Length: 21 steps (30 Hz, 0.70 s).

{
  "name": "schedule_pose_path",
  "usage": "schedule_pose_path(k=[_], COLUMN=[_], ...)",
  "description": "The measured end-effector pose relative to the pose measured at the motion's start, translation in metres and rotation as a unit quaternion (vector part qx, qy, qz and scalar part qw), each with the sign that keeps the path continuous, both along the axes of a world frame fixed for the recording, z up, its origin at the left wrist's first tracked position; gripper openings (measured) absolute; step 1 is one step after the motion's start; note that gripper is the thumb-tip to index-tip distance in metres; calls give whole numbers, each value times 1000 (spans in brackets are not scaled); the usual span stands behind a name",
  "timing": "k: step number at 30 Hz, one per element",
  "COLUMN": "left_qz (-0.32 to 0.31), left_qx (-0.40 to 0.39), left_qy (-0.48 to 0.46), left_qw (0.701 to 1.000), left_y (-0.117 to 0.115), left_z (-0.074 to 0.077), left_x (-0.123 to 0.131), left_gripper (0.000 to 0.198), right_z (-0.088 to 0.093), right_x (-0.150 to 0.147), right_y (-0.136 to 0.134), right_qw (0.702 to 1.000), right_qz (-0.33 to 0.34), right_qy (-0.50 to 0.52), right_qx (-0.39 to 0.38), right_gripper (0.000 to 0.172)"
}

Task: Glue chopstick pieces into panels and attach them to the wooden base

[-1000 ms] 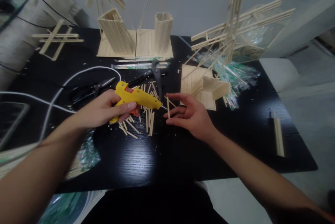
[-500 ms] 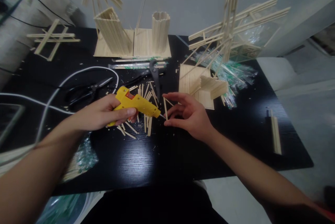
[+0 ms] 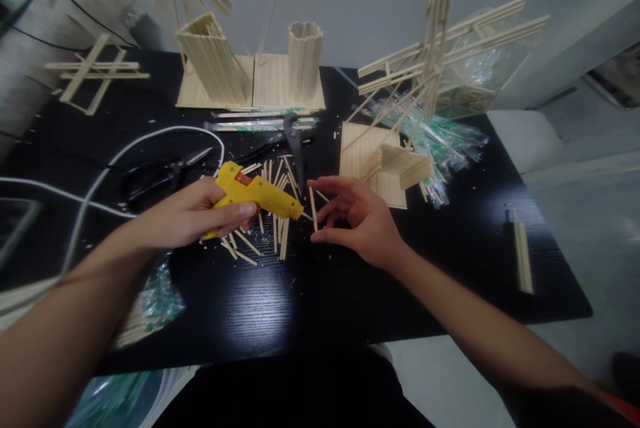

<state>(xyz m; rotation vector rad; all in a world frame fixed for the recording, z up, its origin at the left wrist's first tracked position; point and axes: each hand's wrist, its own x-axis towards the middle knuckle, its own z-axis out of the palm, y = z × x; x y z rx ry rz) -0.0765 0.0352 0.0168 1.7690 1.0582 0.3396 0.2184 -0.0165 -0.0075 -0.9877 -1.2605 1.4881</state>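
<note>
My left hand (image 3: pixel 210 215) is wrapped round the handle of a yellow glue gun (image 3: pixel 260 195), whose metal nozzle points right. The nozzle tip is close to a short wooden stick (image 3: pixel 313 209); whether they touch is hard to tell. Between thumb and fingertips, my right hand (image 3: pixel 355 218) holds that stick by its two ends, roughly upright in view. A second thin stick shows behind it, near the fingers. Beneath and behind the glue gun lies a loose pile of short sticks (image 3: pixel 284 235) on the black table (image 3: pixel 330 308).
Dark pliers (image 3: pixel 295 141) and black-handled scissors (image 3: pixel 175 171) lie behind the glue gun. Stick-built towers (image 3: pixel 305 61) on bases stand at the back, with another stick structure (image 3: pixel 395 168) at right. A white cable (image 3: pixel 100 181) loops at left. Plastic wrappers (image 3: pixel 445 141) lie right.
The whole view has shifted slightly. Both hands keep their holds on the glue gun and the stick, with the nozzle still close to the stick.
</note>
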Motion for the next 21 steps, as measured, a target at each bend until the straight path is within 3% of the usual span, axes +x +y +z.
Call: schedule_pose_path(k=[3,21], left_qz=[-48,-21], left_qx=[-76,-39], left_qy=[-18,-13], left_qw=[996,999], left_y=[3,7], left_z=[1,3], left_x=[-1,2], left_gripper=[52,60], right_z=[1,1], right_x=[0,-1], right_y=[0,-1], right_qw=[1000,1000], right_qz=[0,12], right_qy=[-3,-1], right_qx=[-2,13], right_gripper=[70,68])
